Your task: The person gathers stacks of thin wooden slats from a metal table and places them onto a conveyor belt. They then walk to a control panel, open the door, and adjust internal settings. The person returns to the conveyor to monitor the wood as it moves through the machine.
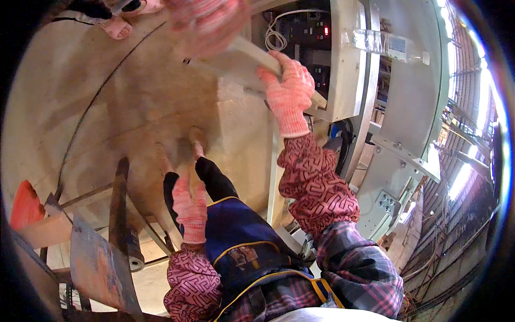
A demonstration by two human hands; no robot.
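My right hand (289, 91), in a pink knit glove, is closed over the edge of a pale flat panel (251, 56) in front of an open control cabinet. The panel's far end passes under another person's gloved hand (209, 24), which is smeared by motion. I cannot tell whether the panel is a loose board or part of the cabinet. Low in front of my apron hangs my left hand (189, 206), gloved the same way, its fingers apart and nothing visible in them.
The cabinet (346, 64) has lit displays and a coiled white cable (276, 38). A clear plastic bottle (391, 45) lies on the grey machine top at right. A metal frame with a rusty plate (102, 263) stands at lower left. A black cable (99, 91) crosses the floor.
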